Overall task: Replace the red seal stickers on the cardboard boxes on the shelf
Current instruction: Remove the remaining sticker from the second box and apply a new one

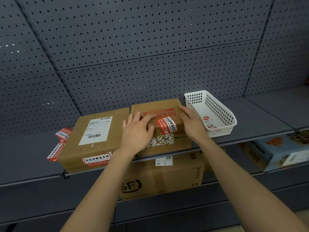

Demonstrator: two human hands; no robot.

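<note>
Your left hand (pixel 138 129) lies open on the top of the right box (pixel 155 108), palm down, fingers spread and touching the cardboard; the fingertips are blurred, so you cannot tell whether they press. Your right hand (pixel 192 123) is open too, its fingers straight and laid along the right edge of that box's top. Neither hand holds anything.

Between your two hands, a red seal sticker (pixel 166 125) sits on the box's front top edge and folds down over it. Just below it, on the front face, is a patch of torn white remains (pixel 161 141).

The right box stands at the front edge of the shelf (pixel 259 118), near its middle. Touching its left side is the left box (pixel 83 148), which lies flat with a white shipping label (pixel 96 130) on top and a second seal sticker (pixel 97 159) across its front edge. Loose stickers (pixel 57 146) lie on the shelf against that box's left side.

Just beside your right hand stands a white basket (pixel 224 113), close to the right box, with a few used stickers (pixel 209 123) in its near end.

Behind everything rises the grey pegboard (pixel 150 47). On the lower shelf (pixel 250 180), under the right box, stands an SF carton (pixel 160 180), and a printed blue carton (pixel 274 151) lies further to the right.
</note>
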